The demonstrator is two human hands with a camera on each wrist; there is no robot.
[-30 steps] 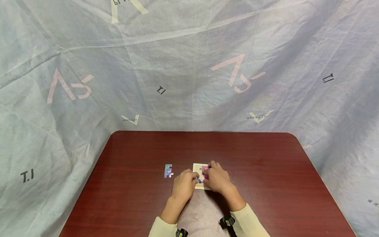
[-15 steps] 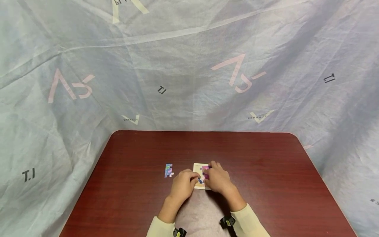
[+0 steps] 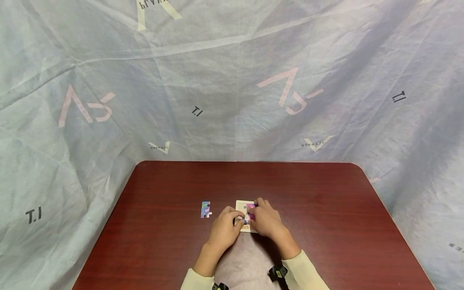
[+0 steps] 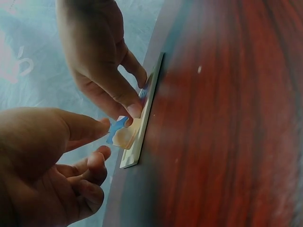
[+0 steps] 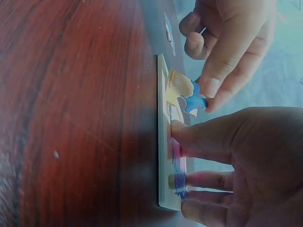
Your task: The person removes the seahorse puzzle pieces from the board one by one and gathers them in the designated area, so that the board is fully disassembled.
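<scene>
left sleeve (image 3: pixel 197 280): pale cream, plain, cuff ending above the wrist | right sleeve (image 3: pixel 304 270): matching cream | left wrist device (image 3: pixel 220 286): black, partly cut off | right wrist device (image 3: pixel 277 272): black, boxy, small yellowish mark | hands (image 3: pixel 223 230): bare

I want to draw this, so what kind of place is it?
Probably a curtained-off recording corner: grey printed sheets hang behind and beside a red-brown table, and black wrist devices are in view.

Creased, printed grey sheeting (image 3: pixel 232 92) hangs behind the table (image 3: pixel 308 189); its top is red-brown
</scene>
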